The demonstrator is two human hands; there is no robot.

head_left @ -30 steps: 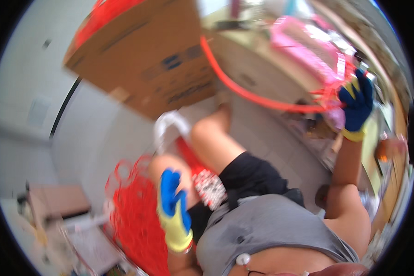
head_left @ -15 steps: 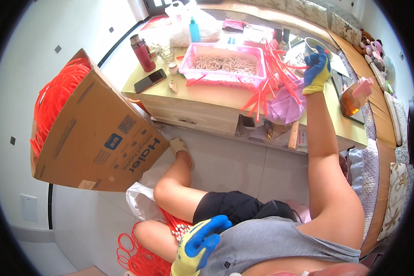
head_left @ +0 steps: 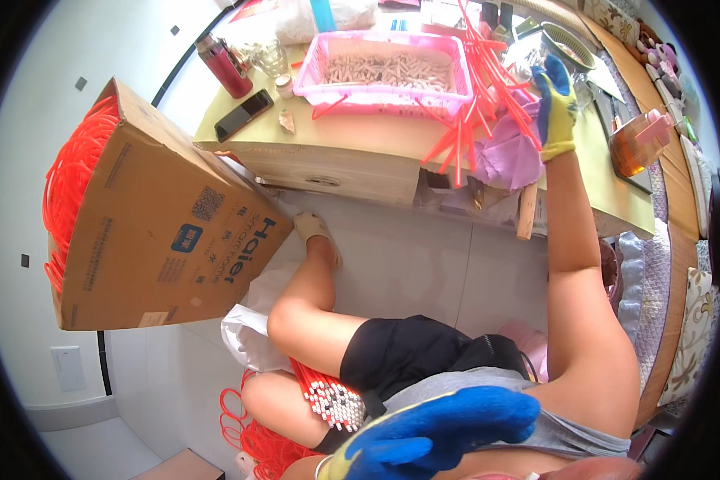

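Both my hands wear blue and yellow work gloves. My left hand (head_left: pixel 440 432) is raised close in front of my chest, fingers stretched out and nothing in it. Over the table's right part, my right hand (head_left: pixel 558 112) is beside a fan of red tubes (head_left: pixel 488 68), with its fingers extended. Those tubes lie by a purple cloth (head_left: pixel 508 152) and spill over the table edge. A bundle of red tubes with white ends (head_left: pixel 336 404) rests at my lap. A pink basket (head_left: pixel 392 104) on the table holds many small pale pieces.
A large cardboard box (head_left: pixel 160 240) with coiled red tubing (head_left: pixel 76 184) stands at left. On the table are a phone (head_left: pixel 244 116), a red thermos (head_left: pixel 224 68), a green basket (head_left: pixel 570 46) and a jug of amber liquid (head_left: pixel 636 148). A wooden stick (head_left: pixel 526 212) juts from the table front.
My left hand has risen and moved right, nearer the camera. The right hand's fingers have straightened beside the tubes. The view has shifted, showing more of the white-ended bundle.
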